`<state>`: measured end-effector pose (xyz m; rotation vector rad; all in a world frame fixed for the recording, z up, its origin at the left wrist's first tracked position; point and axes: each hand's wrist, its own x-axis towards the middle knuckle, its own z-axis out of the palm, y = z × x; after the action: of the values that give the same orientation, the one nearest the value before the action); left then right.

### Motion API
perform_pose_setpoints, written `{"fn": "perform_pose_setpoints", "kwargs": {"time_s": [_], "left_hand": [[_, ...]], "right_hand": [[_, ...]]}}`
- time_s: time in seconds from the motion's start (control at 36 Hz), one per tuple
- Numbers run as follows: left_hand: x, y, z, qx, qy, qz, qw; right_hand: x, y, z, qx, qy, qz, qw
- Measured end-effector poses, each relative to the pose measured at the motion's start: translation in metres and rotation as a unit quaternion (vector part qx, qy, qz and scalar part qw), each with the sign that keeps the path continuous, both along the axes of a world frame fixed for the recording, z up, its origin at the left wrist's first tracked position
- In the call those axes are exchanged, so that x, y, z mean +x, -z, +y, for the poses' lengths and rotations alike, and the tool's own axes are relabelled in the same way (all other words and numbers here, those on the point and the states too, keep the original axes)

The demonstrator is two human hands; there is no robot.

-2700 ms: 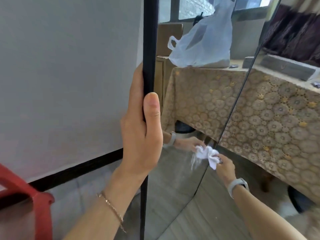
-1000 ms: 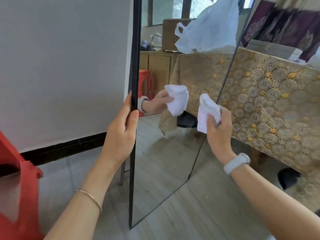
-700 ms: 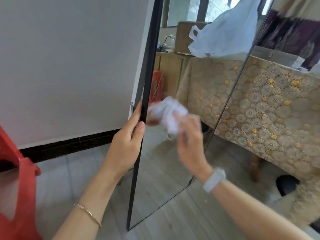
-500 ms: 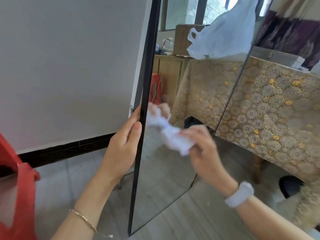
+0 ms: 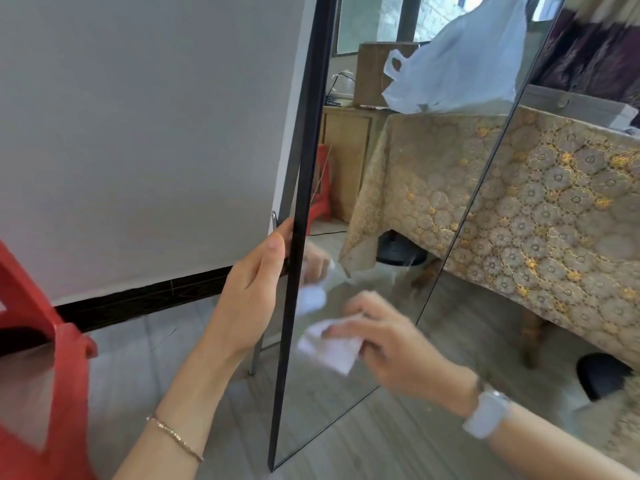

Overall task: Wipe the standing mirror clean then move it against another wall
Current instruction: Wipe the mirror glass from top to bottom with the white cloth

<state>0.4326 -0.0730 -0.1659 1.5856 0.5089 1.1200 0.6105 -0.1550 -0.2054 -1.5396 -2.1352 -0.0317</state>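
Mirror [image 5: 346, 358]: left hand [image 5: 252, 289] grips its frame, right hand [image 5: 391, 341] presses cloth [image 5: 329, 344] flat.

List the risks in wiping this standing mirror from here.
1. Only the left hand steadies the black-framed standing mirror, by a thin edge; a hard push from the wiping right hand might tilt or swing it.
2. The white cloth is near the frame edge, so fingers could catch there.
3. The red plastic stool and gold-patterned tablecloth sit close; carrying the mirror away may bump them.
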Motion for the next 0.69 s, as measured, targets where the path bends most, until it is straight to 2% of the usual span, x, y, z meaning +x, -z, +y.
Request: {"fn": "perform_pose_setpoints", "kwargs": {"time_s": [0.06,0.14,0.19,0.22,0.28,0.39,0.53,0.56,0.64,0.69], "left_hand": [[0.000,0.001,0.001,-0.007,0.004,-0.010,1.000],[-0.001,0.004,0.002,-0.013,-0.002,0.000,1.000],[0.000,0.003,0.003,-0.016,-0.007,0.004,1.000],[0.000,0.003,0.003,-0.017,-0.008,0.003,1.000],[0.000,0.003,0.003,-0.017,-0.003,0.002,1.000],[-0.001,0.006,0.001,-0.005,0.026,0.002,1.000],[0.002,0.017,0.001,-0.002,-0.013,0.010,1.000],[0.004,0.020,0.000,-0.001,-0.026,0.011,1.000],[0.010,0.029,-0.004,-0.009,-0.062,0.006,0.998],[0.014,0.035,-0.008,0.002,-0.083,-0.002,0.997]], "right_hand": [[0.002,-0.037,0.007,0.125,0.016,0.049,0.991],[-0.002,-0.094,0.025,0.344,0.068,0.079,0.933],[-0.009,-0.110,0.040,0.406,0.092,0.103,0.903],[-0.015,-0.108,0.047,0.410,0.095,0.109,0.900],[-0.027,-0.084,0.052,0.387,0.091,0.099,0.912],[-0.038,0.004,0.036,0.305,0.084,0.059,0.947],[-0.039,0.104,0.017,0.219,0.041,0.032,0.974],[-0.035,0.123,0.014,0.181,0.026,0.011,0.983],[-0.017,0.173,-0.001,-0.022,-0.018,-0.084,0.996],[-0.001,0.189,-0.012,-0.103,0.009,-0.068,0.992]]}}
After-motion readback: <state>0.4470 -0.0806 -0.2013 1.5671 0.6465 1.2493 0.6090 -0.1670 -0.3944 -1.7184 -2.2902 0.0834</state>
